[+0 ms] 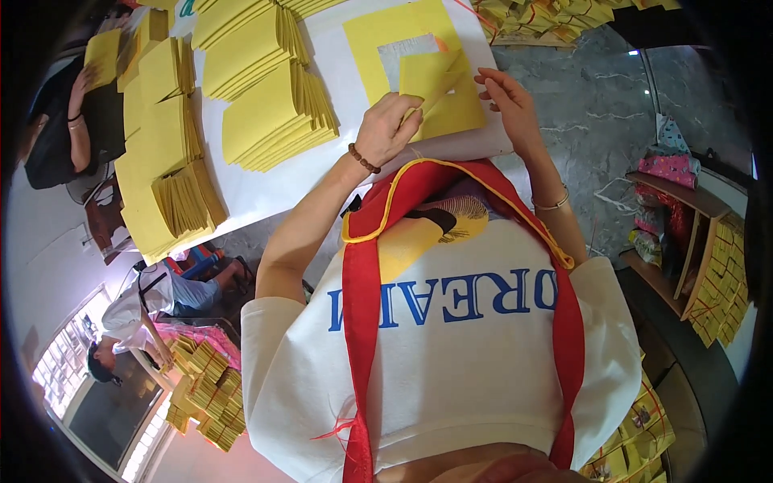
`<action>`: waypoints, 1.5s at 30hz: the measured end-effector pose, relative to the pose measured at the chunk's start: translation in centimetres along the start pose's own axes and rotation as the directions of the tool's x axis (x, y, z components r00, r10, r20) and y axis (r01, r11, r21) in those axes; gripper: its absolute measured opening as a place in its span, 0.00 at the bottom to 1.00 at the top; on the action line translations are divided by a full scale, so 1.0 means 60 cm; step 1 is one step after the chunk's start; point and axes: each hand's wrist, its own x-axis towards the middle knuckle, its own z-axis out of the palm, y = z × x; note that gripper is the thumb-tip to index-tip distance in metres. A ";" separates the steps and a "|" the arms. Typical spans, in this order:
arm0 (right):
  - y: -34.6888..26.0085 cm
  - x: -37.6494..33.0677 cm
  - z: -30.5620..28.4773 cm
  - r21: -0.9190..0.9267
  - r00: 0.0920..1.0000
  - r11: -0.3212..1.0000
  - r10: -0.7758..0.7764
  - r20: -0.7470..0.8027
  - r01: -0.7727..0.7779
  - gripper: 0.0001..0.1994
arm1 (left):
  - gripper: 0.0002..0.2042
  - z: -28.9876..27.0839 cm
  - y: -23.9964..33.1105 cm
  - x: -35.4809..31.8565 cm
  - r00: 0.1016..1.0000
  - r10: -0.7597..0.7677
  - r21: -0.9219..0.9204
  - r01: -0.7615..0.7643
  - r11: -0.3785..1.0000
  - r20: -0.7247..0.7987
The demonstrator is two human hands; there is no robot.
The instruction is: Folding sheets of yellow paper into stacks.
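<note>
My left hand (pixel 389 127), with a brown bead bracelet at its wrist, is closed on the edge of a folded piece of yellow paper (pixel 431 72). The piece is partly lifted over a larger yellow sheet (pixel 364 44) lying at the table's near edge. A pale grey patch (pixel 392 63) shows on the sheet, partly covered by the folded paper. Just right of the sheet, my right hand (pixel 510 105) is raised with fingers apart and nothing in it.
Fanned stacks of folded yellow paper (pixel 270 121) cover the left of the white table (pixel 326 80). Two people (pixel 52 141) (pixel 149 302) are at the left, near bundled yellow packets (pixel 205 394). Shelving (pixel 684 241) stands right; more yellow packets (pixel 555 20) lie at the far right.
</note>
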 end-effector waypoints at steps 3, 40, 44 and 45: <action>-0.002 0.001 0.000 -0.027 0.998 0.999 0.035 0.048 -0.034 0.15 | 0.06 0.000 -0.005 -0.004 0.999 -0.020 -0.006 0.020 1.000 0.025; 0.029 0.065 0.028 -0.437 0.807 0.691 -0.567 0.167 0.576 0.32 | 0.17 0.002 0.023 0.005 0.952 0.299 0.218 -0.307 0.926 0.071; 0.035 0.068 0.025 -0.528 0.760 0.578 -0.608 0.229 0.622 0.26 | 0.18 -0.013 0.018 -0.005 0.983 0.185 0.129 -0.182 0.975 -0.017; 0.035 0.069 0.021 -0.567 0.734 0.512 -0.622 0.274 0.645 0.23 | 0.18 -0.018 0.010 -0.010 0.983 0.180 0.131 -0.176 0.976 -0.021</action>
